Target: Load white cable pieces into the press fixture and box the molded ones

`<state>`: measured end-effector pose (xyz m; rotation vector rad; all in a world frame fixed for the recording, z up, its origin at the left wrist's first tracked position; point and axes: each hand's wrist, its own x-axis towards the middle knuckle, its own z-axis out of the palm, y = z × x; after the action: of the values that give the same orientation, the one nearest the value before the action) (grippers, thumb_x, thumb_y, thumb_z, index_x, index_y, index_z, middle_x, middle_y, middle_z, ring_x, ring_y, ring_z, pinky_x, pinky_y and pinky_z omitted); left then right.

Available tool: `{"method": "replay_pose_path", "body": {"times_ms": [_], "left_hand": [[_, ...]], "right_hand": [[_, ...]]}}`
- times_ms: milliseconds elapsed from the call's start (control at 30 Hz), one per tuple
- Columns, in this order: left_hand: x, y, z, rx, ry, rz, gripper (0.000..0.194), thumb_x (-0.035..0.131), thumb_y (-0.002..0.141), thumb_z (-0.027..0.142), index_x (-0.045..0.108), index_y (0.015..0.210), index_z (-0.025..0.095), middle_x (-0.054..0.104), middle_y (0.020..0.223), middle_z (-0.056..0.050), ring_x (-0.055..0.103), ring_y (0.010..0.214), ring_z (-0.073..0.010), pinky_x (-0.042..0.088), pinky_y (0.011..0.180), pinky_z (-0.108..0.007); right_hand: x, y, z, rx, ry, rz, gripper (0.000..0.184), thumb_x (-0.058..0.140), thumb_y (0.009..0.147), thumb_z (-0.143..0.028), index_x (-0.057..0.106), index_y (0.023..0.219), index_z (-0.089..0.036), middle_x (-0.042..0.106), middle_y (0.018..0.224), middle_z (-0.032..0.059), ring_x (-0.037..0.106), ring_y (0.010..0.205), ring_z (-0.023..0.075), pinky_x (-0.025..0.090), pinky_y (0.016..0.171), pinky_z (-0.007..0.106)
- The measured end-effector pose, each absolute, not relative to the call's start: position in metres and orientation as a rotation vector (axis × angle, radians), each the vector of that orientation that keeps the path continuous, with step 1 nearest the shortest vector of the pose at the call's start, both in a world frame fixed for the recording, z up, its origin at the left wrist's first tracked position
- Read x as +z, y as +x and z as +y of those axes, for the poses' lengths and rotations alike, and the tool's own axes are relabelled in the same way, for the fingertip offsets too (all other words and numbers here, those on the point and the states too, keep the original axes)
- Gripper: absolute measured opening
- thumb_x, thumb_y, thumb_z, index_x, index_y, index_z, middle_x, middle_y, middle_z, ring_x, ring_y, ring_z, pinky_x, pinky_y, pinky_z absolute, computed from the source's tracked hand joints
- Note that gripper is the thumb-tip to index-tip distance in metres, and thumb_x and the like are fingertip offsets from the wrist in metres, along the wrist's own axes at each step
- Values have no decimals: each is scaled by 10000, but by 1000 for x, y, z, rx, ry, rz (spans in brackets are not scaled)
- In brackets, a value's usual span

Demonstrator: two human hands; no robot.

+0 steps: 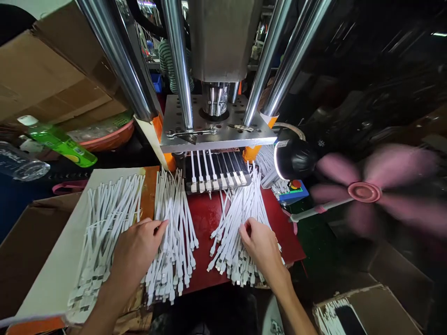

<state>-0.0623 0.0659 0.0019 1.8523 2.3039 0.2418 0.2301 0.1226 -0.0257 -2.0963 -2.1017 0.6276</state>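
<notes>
My left hand [138, 246] is closed, thumb and forefinger pinched together at the left edge of the middle pile of white USB cables [172, 242]. My right hand [260, 244] is curled over the right pile of white USB cables [233, 237], thumb and fingertips together among them. What either pinch holds is hidden. Beyond the hands, a black fixture [218, 170] under the press plate [216, 135] holds a row of several white cables, connectors facing me. Farther left, another bundle of white cables [108, 223] lies on a pale board [52, 270].
Steel columns [178, 60] frame the press. A pink fan [365, 191] spins at right, beside a black lamp [296, 158] and a control box with a red button [295, 186]. A green bottle [63, 144] lies at left. An open carton [377, 311] stands lower right.
</notes>
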Motion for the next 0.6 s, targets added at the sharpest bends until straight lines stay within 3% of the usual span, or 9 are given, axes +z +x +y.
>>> {"method": "replay_pose_path", "body": {"times_ms": [133,267,433,600], "left_hand": [[9,-49,54,617,1466,1937,425,546,936,559,617,687,223,571,584,-2,531,494,-161,392,479,-262],[-8,-9,43,838,978,1420,457,646,874,642,684,752,203,562,522,26,560,448,-135,447,428,-221],[-39,37,41,945,808,1332,493,683,842,674,744,828,185,560,482,32,512,394,-108,416,409,-204],[-34,42,38,907,964,1267,455,686,864,610,623,660,208,474,530,51,426,407,-89,325,405,-216]], "right_hand": [[-23,239,113,915,-1705,-1788,295,510,966,-398,511,719,-237,494,608,-13,440,543,169,285,552,280],[-21,230,87,1274,-1389,-1519,378,544,968,-549,562,759,-234,395,590,-43,359,490,138,258,483,268],[-23,216,58,1324,-1298,-1647,349,560,990,-457,614,744,-217,508,624,-20,460,575,146,335,548,265],[-16,227,55,1651,-1095,-1816,227,678,911,-342,656,731,-205,544,652,-34,488,614,127,354,599,255]]}}
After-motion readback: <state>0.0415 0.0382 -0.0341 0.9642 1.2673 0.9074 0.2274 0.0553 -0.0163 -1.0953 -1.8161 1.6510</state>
